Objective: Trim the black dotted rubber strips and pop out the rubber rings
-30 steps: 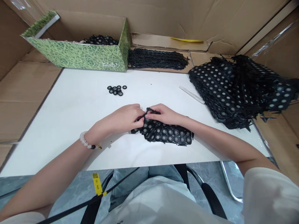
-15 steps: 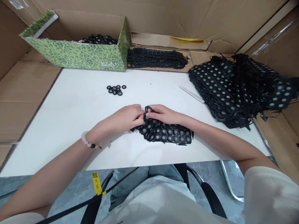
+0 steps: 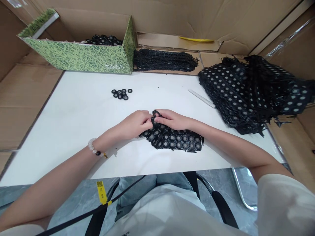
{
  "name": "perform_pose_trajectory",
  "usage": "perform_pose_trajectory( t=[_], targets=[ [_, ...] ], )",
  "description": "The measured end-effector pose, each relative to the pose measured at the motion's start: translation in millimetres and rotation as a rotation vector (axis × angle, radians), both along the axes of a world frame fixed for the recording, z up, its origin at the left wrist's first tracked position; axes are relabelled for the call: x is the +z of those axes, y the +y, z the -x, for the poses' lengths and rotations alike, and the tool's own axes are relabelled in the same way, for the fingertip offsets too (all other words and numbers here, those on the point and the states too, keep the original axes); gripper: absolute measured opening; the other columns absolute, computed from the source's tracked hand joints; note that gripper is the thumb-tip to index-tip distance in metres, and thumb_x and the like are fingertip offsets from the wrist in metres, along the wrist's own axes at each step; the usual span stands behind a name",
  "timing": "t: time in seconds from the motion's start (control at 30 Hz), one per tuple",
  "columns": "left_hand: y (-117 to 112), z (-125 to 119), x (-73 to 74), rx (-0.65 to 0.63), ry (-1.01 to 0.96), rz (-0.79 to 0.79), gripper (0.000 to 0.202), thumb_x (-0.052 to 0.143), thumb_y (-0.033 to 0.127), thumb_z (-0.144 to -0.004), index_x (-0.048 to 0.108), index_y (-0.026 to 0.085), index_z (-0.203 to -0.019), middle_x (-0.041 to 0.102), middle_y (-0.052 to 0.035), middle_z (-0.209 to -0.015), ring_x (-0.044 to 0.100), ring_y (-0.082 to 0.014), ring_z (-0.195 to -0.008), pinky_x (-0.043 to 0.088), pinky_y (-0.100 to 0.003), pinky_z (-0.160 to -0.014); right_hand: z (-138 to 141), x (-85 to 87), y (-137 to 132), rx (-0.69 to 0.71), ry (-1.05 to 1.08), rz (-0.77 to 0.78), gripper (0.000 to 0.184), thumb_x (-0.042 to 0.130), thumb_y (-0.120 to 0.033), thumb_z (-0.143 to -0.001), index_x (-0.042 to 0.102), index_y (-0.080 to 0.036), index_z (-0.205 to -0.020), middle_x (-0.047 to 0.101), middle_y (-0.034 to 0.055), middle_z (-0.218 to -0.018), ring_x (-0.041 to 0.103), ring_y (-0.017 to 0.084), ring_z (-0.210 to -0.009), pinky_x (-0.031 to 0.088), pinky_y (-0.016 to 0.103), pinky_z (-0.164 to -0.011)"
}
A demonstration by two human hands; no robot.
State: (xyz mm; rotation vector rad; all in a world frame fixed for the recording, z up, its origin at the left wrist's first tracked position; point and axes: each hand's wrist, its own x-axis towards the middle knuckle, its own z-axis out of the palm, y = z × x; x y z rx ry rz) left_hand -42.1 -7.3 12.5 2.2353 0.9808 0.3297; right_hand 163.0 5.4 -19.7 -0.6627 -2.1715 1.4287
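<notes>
A black rubber sheet [image 3: 182, 141] of round rings with grey centres lies partly bunched on the white table. My left hand [image 3: 139, 124] is closed at the sheet's upper left end, thumb and fingers pinching its edge. Right beside it, my right hand [image 3: 172, 119] grips the same raised part, thumb on top, and a small loop of black rubber sticks up between the hands. What exactly lies under the fingertips is hidden. Beyond my left hand sits a small pile of loose black rings [image 3: 120, 94].
At the back left stands a green patterned box [image 3: 81, 55] holding black rings. Next to it lies a stack of black rubber strips [image 3: 164, 60]. A heap of ringed rubber sheets [image 3: 233, 95] covers the right side, near a thin whitish strip [image 3: 201, 98]. Cardboard walls [image 3: 177, 16] surround the table [image 3: 73, 108].
Both hands stay at the same edge of the sheet, with only a very slight shift of the fingers. The camera view has moved a little.
</notes>
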Motion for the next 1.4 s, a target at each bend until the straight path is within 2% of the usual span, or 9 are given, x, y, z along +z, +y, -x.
perform_pose_trajectory(
  t=[0.13,0.3,0.43,0.5,0.6,0.73,0.93,1.2,1.4],
  targets=[
    [0,-1,0.4,0.002,-0.03,0.065,0.018,0.04,0.026,-0.077,0.039,0.02,-0.06,0.045,0.0018,-0.056,0.039,-0.012,-0.054,0.03,-0.028,-0.054,0,-1.2,0,-0.008,0.024,-0.007,0.04,0.045,-0.057,-0.1,0.036,-0.024,-0.079,0.035,-0.003,-0.077,0.034,0.015,-0.072,0.036,0.031,-0.074],
    [2,3,2.6,0.002,-0.048,0.104,0.02,0.043,0.027,-0.08,0.043,0.019,-0.062,0.048,0.0015,-0.059,0.041,-0.0122,-0.057,0.031,-0.027,-0.056,0,-2.7,1,-0.031,0.033,0.009,0.04,0.048,-0.057,-0.099,0.039,-0.023,-0.079,0.038,-0.0029,-0.076,0.036,0.015,-0.073,0.036,0.029,-0.072],
    [10,12,1.8,0.09,-0.231,0.32,0.03,0.047,0.034,-0.088,0.046,0.019,-0.063,0.045,0.002,-0.06,0.042,-0.0129,-0.059,0.033,-0.027,-0.058,-1,-0.9,0,-0.06,0.091,0.105,0.039,0.054,-0.055,-0.096,0.046,-0.02,-0.081,0.042,-0.0025,-0.077,0.04,0.014,-0.075,0.037,0.03,-0.075],
    [15,16,0.7,0.169,-0.354,0.42,0.032,0.053,0.037,-0.088,0.047,0.019,-0.062,0.04,0.0031,-0.06,0.038,-0.012,-0.058,0.03,-0.027,-0.056,-1,0.4,-2,-0.092,0.11,0.154,0.036,0.058,-0.052,-0.094,0.05,-0.019,-0.081,0.044,-0.0027,-0.077,0.041,0.014,-0.074,0.037,0.03,-0.075],
    [19,19,-0.2,0.206,-0.441,0.477,0.027,0.064,0.037,-0.084,0.058,0.017,-0.067,0.044,0.003,-0.062,0.039,-0.0108,-0.058,0.028,-0.025,-0.055,1,2.2,-3,-0.151,0.124,0.199,0.03,0.061,-0.045,-0.091,0.054,-0.018,-0.08,0.047,-0.0029,-0.074,0.044,0.013,-0.073,0.037,0.03,-0.076],
    [20,19,-1.1,0.213,-0.438,0.465,0.026,0.071,0.039,-0.083,0.068,0.015,-0.076,0.05,0.0021,-0.064,0.041,-0.0098,-0.058,0.027,-0.024,-0.055,5,3.7,-5,-0.24,0.125,0.22,0.02,0.066,-0.036,-0.083,0.057,-0.018,-0.083,0.047,-0.0052,-0.07,0.043,0.012,-0.069,0.037,0.028,-0.073],
    [17,17,-0.4,0.26,-0.448,0.505,0.028,0.074,0.042,-0.08,0.07,0.014,-0.074,0.052,0.002,-0.061,0.042,-0.0093,-0.056,0.028,-0.023,-0.054,8,4.5,-8,-0.335,0.107,0.227,0.024,0.069,-0.037,-0.078,0.054,-0.019,-0.075,0.042,-0.0068,-0.064,0.037,0.01,-0.063,0.032,0.026,-0.064],
    [16,17,10.7,0.241,-0.37,0.577,0.028,0.08,0.04,-0.069,0.073,0.015,-0.079,0.064,0.0001,-0.067,0.05,-0.0091,-0.058,0.035,-0.021,-0.054,8,5.0,-9,-0.334,0.131,0.195,0.02,0.068,-0.032,-0.074,0.054,-0.019,-0.077,0.044,-0.0058,-0.069,0.037,0.009,-0.064,0.035,0.026,-0.065],
    [18,20,11.1,0.204,-0.342,0.589,0.026,0.08,0.039,-0.071,0.074,0.015,-0.079,0.063,-0.0001,-0.066,0.05,-0.0092,-0.055,0.036,-0.021,-0.052,7,6.0,-9,-0.311,0.126,0.195,0.021,0.07,-0.033,-0.073,0.055,-0.018,-0.075,0.044,-0.0055,-0.07,0.037,0.009,-0.064,0.034,0.026,-0.064]
  ],
)
